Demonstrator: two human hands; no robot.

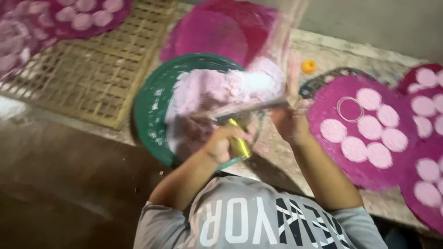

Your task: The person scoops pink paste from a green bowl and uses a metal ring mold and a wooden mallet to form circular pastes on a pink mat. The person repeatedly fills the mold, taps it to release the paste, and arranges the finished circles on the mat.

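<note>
Seen from above, a person in a grey printed shirt works with both hands over a round green tray (152, 108) smeared with pale pink paste (207, 90), which sits at the near edge of the worktop (332, 50), close against the body where both arms can reach it without stretching. The left hand (222, 144) has its grip closed tight around a short yellow tool (239, 144), held low over the tray's near rim. The right hand (290, 121), just beside it, looks to have its grip pinched shut on the edge of a clear plastic sheet (281, 41) that rises away from the tray, though motion blur hides the fingers themselves. The sheet seems to be held up so that it stays taut and off the paste. To the right, round magenta mats (332, 152) carry rows of pale pink discs (369, 98), spaced apart so none touch, and a thin ring (350, 109) lies among them. A small orange cap (308, 67) rests on the worktop behind. A bamboo lattice rack (92, 74) lies to the left, with more disc-covered mats at its far corner.
</note>
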